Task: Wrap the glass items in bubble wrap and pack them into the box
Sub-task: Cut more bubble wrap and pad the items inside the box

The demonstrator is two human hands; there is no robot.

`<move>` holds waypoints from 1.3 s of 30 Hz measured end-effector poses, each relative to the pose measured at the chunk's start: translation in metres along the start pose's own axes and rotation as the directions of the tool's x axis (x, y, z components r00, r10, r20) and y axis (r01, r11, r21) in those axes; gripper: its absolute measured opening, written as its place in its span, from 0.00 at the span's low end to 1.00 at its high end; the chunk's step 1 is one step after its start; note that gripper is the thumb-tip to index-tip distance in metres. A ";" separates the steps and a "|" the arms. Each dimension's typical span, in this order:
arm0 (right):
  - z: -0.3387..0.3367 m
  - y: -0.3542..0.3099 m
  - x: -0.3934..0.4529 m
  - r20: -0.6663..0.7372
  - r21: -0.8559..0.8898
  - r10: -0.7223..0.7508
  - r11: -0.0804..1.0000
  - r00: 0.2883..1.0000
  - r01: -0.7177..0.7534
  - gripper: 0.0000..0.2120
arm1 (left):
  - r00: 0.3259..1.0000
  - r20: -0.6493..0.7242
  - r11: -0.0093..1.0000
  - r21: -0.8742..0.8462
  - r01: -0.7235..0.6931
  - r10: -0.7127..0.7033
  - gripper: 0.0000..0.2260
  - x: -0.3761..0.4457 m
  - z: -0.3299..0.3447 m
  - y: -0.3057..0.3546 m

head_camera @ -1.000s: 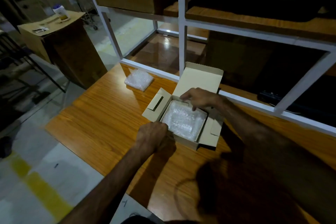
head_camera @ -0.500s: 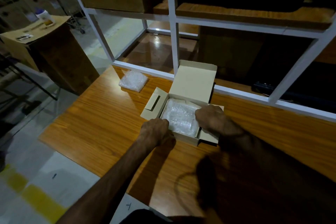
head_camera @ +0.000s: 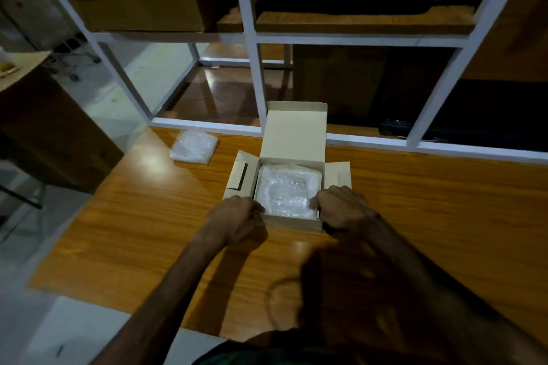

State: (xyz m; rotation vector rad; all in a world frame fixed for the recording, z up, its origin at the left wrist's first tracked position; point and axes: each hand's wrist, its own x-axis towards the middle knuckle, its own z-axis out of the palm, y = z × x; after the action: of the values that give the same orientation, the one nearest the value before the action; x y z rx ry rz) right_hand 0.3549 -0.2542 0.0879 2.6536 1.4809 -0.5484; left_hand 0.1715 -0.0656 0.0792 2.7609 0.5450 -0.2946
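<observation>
The long orange-brown wooden desk (head_camera: 415, 201) fills the view, white metal shelving frame (head_camera: 252, 74) along its far edge. Near that edge sits the small pale cardboard box (head_camera: 292, 224), lid up, blank, no writing readable, a bubble-wrapped bundle (head_camera: 286, 191) inside. A second bubble-wrap packet (head_camera: 194, 146) lies towards the far left corner. Left hand (head_camera: 234, 221) and right hand (head_camera: 341, 212), fingers curled, grip the box's near corners.
</observation>
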 end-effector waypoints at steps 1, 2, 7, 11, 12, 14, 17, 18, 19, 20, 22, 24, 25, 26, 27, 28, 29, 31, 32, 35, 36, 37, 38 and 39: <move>0.004 -0.003 0.001 0.000 0.005 0.023 1.000 1.000 -0.023 0.15 | 1.000 0.022 0.999 0.038 -0.012 0.011 0.18 0.001 0.004 0.001; 0.007 -0.007 0.002 -0.007 0.000 0.041 0.999 0.999 -0.041 0.12 | 0.999 0.023 0.998 0.064 -0.024 0.023 0.18 0.003 0.008 0.002; 0.015 -0.029 0.008 0.001 -0.160 0.130 0.979 0.992 -0.128 0.03 | 0.995 0.003 0.984 0.151 -0.095 0.096 0.14 0.009 0.011 0.002; 0.013 -0.044 -0.006 -0.063 -0.143 0.193 0.969 0.979 -0.200 0.06 | 0.980 -0.015 0.971 0.134 -0.196 0.200 0.12 -0.003 0.005 -0.011; 0.015 -0.050 -0.013 -0.110 -0.120 0.216 0.966 0.970 -0.228 0.05 | 0.970 -0.064 0.970 0.076 -0.230 0.235 0.12 -0.009 0.004 -0.016; 0.020 -0.065 -0.029 -0.203 -0.046 0.282 0.954 0.938 -0.297 0.06 | 0.948 -0.175 0.955 -0.088 -0.283 0.265 0.14 -0.024 0.001 -0.030; 0.029 -0.097 -0.043 -0.308 0.129 0.339 0.941 0.889 -0.314 0.09 | 0.921 -0.329 0.919 -0.255 -0.301 0.210 0.13 -0.049 -0.006 -0.065; 0.031 -0.109 -0.044 -0.353 0.226 0.346 0.933 0.869 -0.280 0.12 | 0.910 -0.379 0.916 -0.281 -0.287 0.169 0.12 -0.053 -0.008 -0.083; 0.033 -0.123 -0.042 -0.392 0.322 0.357 0.917 0.848 -0.237 0.14 | 0.892 -0.436 0.920 -0.291 -0.264 0.118 0.11 -0.055 -0.010 -0.104; 0.035 -0.136 -0.038 -0.426 0.404 0.371 0.894 0.825 -0.193 0.15 | 0.873 -0.484 0.928 -0.295 -0.227 0.059 0.11 -0.054 -0.012 -0.127; 0.042 -0.163 -0.028 -0.439 0.533 0.410 0.835 0.799 -0.136 0.14 | 0.852 -0.523 0.949 -0.275 -0.155 -0.012 0.09 -0.047 -0.014 -0.170; 0.052 -0.190 -0.017 -0.441 0.604 0.416 0.793 0.795 -0.080 0.13 | 0.861 -0.509 0.972 -0.199 -0.123 0.004 0.09 -0.037 -0.016 -0.202; 0.058 -0.203 -0.013 -0.455 0.623 0.402 0.782 0.794 -0.039 0.14 | 0.870 -0.493 0.981 -0.156 -0.114 0.022 0.08 -0.029 -0.018 -0.216; 0.065 -0.215 -0.009 -0.473 0.635 0.387 0.772 0.792 0.002 0.15 | 0.875 -0.481 0.987 -0.112 -0.116 0.048 0.08 -0.021 -0.018 -0.229; 0.072 -0.225 -0.005 -0.485 0.644 0.377 0.765 0.789 0.030 0.16 | 0.888 -0.456 0.991 -0.074 -0.112 0.066 0.09 -0.010 -0.019 -0.242; 0.078 -0.233 -0.001 -0.491 0.647 0.368 0.761 0.790 0.048 0.18 | 0.907 -0.415 0.994 -0.037 -0.100 0.075 0.12 0.001 -0.020 -0.254; 0.083 -0.240 0.003 -0.492 0.647 0.356 0.760 0.795 0.060 0.19 | 0.928 -0.366 0.997 -0.006 -0.082 0.074 0.16 0.012 -0.022 -0.264; 0.090 -0.248 0.008 -0.480 0.646 0.338 0.760 0.809 0.066 0.21 | 0.960 -0.275 0.998 0.048 -0.046 0.057 0.20 0.033 -0.023 -0.276; 0.092 -0.250 0.010 -0.475 0.649 0.339 0.758 0.812 0.063 0.22 | 0.974 -0.222 0.997 0.069 -0.037 0.051 0.19 0.042 -0.026 -0.277; 0.090 -0.247 0.011 -0.459 0.673 0.369 0.738 0.808 0.045 0.22 | 0.994 -0.085 0.991 0.117 -0.057 0.068 0.22 0.063 -0.034 -0.271; 0.088 -0.246 0.009 -0.452 0.679 0.379 0.733 0.808 0.036 0.22 | 0.996 -0.046 0.988 0.138 -0.075 0.083 0.25 0.070 -0.036 -0.269; 0.086 -0.245 0.008 -0.450 0.682 0.387 0.731 0.805 0.030 0.22 | 0.996 -0.005 0.983 0.162 -0.089 0.091 0.26 0.076 -0.039 -0.267; 0.084 -0.245 0.007 -0.451 0.684 0.392 0.729 0.801 0.029 0.21 | 0.995 0.027 0.978 0.183 -0.096 0.093 0.26 0.082 -0.040 -0.265; 0.082 -0.244 0.007 -0.453 0.689 0.395 0.724 0.799 0.033 0.21 | 0.995 0.044 0.976 0.195 -0.098 0.092 0.25 0.088 -0.040 -0.264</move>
State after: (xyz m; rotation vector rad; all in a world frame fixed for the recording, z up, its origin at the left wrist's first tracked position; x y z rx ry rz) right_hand 0.1322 -0.1351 0.0394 3.7837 1.2104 -0.2916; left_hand 0.1516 0.2097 0.0252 2.9550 0.3922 -0.3920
